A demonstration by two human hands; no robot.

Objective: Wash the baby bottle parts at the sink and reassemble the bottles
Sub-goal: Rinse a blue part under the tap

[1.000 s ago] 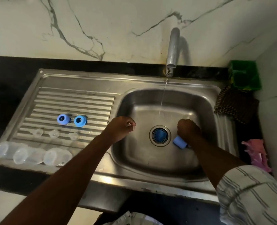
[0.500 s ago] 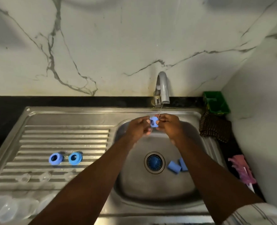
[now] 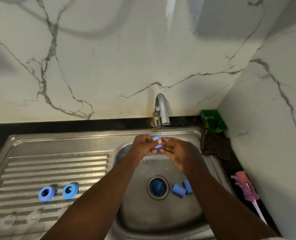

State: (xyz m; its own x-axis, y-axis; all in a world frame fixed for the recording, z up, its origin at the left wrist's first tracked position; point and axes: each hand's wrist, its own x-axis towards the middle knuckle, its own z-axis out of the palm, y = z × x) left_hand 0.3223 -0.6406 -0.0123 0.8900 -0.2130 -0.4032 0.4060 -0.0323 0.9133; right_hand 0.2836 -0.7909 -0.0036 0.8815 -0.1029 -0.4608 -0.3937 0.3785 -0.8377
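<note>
My left hand [image 3: 143,147] and my right hand [image 3: 175,150] meet under the thin stream from the tap [image 3: 162,110]. Between their fingertips is a small blue bottle part [image 3: 158,142], gripped mainly by my left hand, with my right fingers touching it. Two blue caps [image 3: 182,188] lie on the sink basin floor beside the drain [image 3: 158,187]. Two blue screw rings [image 3: 46,193] [image 3: 70,190] rest on the ribbed drainboard [image 3: 57,170]. Clear teats [image 3: 33,217] lie near the drainboard's front edge, faint and blurred.
A green holder [image 3: 213,120] stands in the back right corner with a dark knitted cloth [image 3: 214,147] in front of it. A pink bottle brush [image 3: 246,189] lies on the black counter at the right. Marble walls close in behind and to the right.
My hands rose from the basin floor to the tap, bringing one blue part into the stream. The view tilted up, so the clear bottles at the front left dropped out of sight.
</note>
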